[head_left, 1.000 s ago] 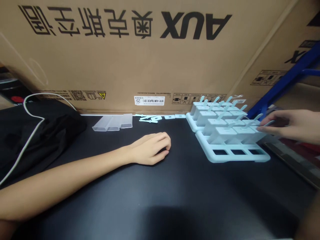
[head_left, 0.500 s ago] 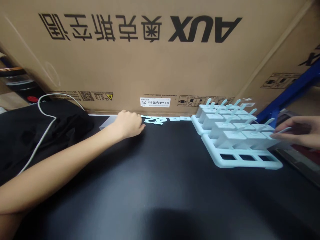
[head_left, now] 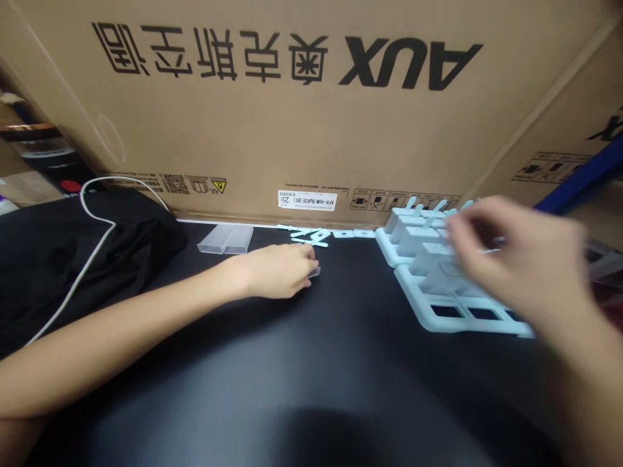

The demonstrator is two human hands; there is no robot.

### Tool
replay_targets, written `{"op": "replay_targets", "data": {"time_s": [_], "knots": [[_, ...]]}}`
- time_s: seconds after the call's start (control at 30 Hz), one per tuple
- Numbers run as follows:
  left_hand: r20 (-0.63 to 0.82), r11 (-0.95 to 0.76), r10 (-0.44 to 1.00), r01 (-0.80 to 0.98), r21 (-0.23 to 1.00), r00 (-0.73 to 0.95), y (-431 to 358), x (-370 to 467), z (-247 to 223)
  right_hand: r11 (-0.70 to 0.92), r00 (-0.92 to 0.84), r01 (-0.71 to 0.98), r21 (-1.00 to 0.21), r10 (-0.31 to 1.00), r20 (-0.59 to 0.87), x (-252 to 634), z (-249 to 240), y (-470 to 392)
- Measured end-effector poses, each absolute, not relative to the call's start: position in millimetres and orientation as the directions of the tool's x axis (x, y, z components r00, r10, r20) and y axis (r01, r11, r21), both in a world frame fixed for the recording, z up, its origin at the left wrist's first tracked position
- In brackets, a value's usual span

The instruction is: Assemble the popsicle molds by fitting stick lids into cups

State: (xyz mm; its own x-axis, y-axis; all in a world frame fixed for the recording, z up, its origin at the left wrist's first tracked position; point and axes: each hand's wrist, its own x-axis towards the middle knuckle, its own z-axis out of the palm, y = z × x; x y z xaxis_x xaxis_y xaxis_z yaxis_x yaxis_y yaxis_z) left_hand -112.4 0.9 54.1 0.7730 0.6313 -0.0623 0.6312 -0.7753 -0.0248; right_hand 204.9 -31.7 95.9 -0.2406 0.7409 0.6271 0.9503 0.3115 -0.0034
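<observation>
My left hand [head_left: 282, 271] is closed over a clear plastic popsicle mould [head_left: 315, 272] low above the black table; only its end shows past the fingers. Two more clear moulds [head_left: 226, 239] lie side by side behind my wrist. On the right, my right hand [head_left: 528, 256] is smeared by motion in front of the popsicle moulds [head_left: 416, 239], which stand in pale blue racks [head_left: 413, 301]. It hides many of them, and its grip is unclear. Pale blue sticks [head_left: 310, 242] and flat lid pieces [head_left: 354, 234] lie beyond my left hand.
A large cardboard box [head_left: 272, 136] walls off the back of the table [head_left: 272, 376]. At left are a black cloth [head_left: 92, 253], a white cable [head_left: 100, 240] and a dark bottle [head_left: 53, 159]. A blue bar [head_left: 591, 172] slants at the far right.
My left hand moved right and nearer, away from the two clear moulds, and now has one in it. My right hand swung left from the rack's right edge to in front of the moulds.
</observation>
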Motion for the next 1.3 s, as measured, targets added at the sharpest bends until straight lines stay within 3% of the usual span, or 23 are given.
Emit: {"op": "replay_targets", "data": {"time_s": [0.13,0.3,0.5,0.97,1.23,1.3], "knots": [[-0.1,-0.837,0.541,0.546,0.027,0.835,-14.9,-106.0,57.8,0.413,-0.423,0.906,0.096,0.872,0.248,130.4,60.7,-14.5],[-0.092,-0.856,0.501,0.508,0.098,0.861,-22.7,-100.8,60.8,0.249,-0.267,0.944,0.217,0.962,0.056,116.7,24.8,35.6],[-0.089,-0.849,0.507,0.514,0.123,0.857,-25.9,-94.1,44.9,0.183,-0.189,0.96,0.213,0.982,0.011,115.5,17.9,58.8],[-0.02,-0.829,0.543,0.539,0.147,0.84,-15.0,-86.0,30.6,0.243,-0.233,0.935,0.258,0.97,-0.067,119.9,36.4,28.1],[0.255,-0.817,0.576,0.534,0.218,0.777,-4.5,-89.7,15.5,0.342,-0.342,0.913,0.224,0.939,-0.042,129.4,38.7,4.3],[0.342,-0.832,0.555,0.51,0.221,0.758,-1.1,-90.6,9.6,0.363,-0.368,0.924,0.12,0.93,0.017,133.0,42.2,-0.1]]}}
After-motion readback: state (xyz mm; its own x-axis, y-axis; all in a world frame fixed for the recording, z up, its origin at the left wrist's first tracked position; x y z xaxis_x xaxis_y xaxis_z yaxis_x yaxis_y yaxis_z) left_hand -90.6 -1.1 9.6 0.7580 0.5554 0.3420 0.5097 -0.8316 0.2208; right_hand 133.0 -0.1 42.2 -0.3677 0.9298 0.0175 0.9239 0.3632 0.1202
